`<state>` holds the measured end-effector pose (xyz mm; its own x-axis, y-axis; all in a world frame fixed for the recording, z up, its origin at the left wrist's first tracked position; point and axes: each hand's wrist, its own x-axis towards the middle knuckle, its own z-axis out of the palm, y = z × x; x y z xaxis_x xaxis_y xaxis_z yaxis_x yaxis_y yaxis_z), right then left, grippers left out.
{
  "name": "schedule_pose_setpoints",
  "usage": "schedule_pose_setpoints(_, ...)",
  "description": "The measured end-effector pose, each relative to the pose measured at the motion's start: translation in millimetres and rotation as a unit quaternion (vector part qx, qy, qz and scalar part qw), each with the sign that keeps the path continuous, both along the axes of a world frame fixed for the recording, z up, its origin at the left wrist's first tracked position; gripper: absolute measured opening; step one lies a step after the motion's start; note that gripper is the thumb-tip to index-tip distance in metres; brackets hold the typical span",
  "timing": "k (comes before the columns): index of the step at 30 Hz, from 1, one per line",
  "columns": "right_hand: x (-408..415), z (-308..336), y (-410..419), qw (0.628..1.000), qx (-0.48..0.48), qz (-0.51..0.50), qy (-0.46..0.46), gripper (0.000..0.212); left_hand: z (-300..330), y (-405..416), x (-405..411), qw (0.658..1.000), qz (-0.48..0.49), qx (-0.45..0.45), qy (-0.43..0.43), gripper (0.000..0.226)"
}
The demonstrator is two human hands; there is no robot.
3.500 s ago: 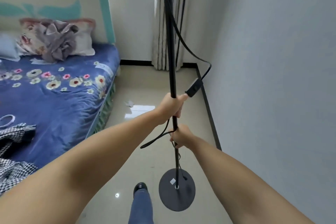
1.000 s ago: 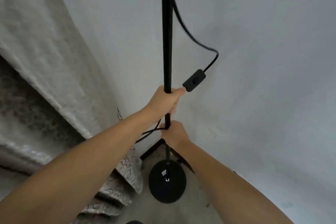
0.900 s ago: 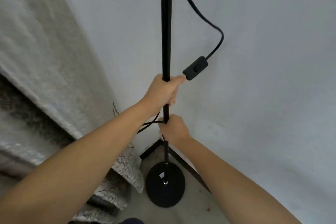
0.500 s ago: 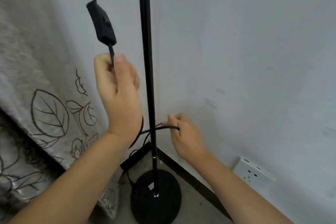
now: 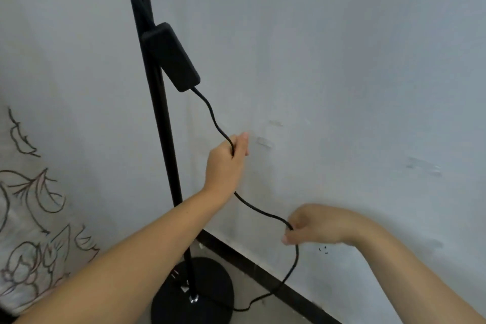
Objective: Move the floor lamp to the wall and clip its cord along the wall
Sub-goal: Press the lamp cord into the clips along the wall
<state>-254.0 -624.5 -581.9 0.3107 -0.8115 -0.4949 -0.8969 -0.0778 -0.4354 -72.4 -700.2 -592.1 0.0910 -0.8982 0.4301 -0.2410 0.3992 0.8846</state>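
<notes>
The black floor lamp's pole stands upright close to the grey wall, on its round black base. A black cord hangs from an inline switch box beside the pole and runs down to the floor. My left hand is shut on the cord just below the switch, held near the wall. My right hand pinches the same cord lower and further right. Small clear clips are stuck on the wall next to my left hand.
A pale curtain with leaf outlines hangs at the left, near the lamp base. A dark skirting board runs along the foot of the wall. More faint clear marks on the wall show further right.
Both hands let go of the pole and took the cord. My left hand moved right to the wall past the pole; my right hand moved right and down along the cord.
</notes>
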Motion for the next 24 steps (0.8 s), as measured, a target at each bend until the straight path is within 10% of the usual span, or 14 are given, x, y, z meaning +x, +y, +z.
schedule_pose_setpoints(4, 28, 7, -22, 0.932, 0.007, -0.162, -0.325, 0.026, -8, -15, -13, 0.993, -0.01, 0.081, 0.09, 0.053)
schedule_pose_setpoints(10, 45, 8, -43, 0.958, 0.064, -0.215, -0.176, 0.068, 7, -27, -8, 0.888, -0.152, 0.183, 0.393, 0.054)
schedule_pose_setpoints(14, 40, 6, -42, 0.959, -0.036, -0.173, -0.22, 0.024, 3, -22, -10, 0.923, -0.176, 0.192, 0.282, 0.051)
schedule_pose_setpoints(17, 36, 17, -47, 0.941, -0.169, -0.209, -0.207, 0.031, -1, -28, -3, 0.982, -0.103, 0.102, 0.124, 0.041)
schedule_pose_setpoints(24, 54, 36, -47, 0.88, -0.413, -0.232, -0.035, 0.041, -13, -30, 2, 0.988, -0.145, 0.036, 0.047, 0.042)
